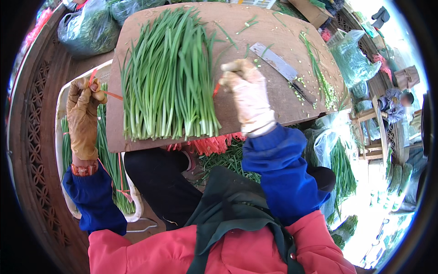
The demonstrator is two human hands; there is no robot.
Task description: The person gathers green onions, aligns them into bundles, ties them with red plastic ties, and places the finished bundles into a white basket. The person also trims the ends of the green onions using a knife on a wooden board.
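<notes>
A wide pile of green garlic chives (pixel 171 78) lies on a brown wooden board (pixel 232 116), white stem ends towards me. My left hand (pixel 85 113), in a tan glove with worn fingertips, pinches one end of a red plastic tie (pixel 113 95) left of the pile; the tie runs to the chives. At the pile's right side my right hand (pixel 248 92), in a pale glove, is closed near another red bit of tie (pixel 216 89), its fingertips partly hidden. The tie's middle is out of sight. A cleaver (pixel 274 62) with a dark handle lies to the right of my right hand.
Chive scraps (pixel 316 68) are scattered on the board's right. A white basin (pixel 137 202) at the left holds tied chive bundles (pixel 119 171). Red ties (pixel 212 144) hang below the board edge. Plastic bags of greens (pixel 90 29) stand around, and a person (pixel 393 106) sits at far right.
</notes>
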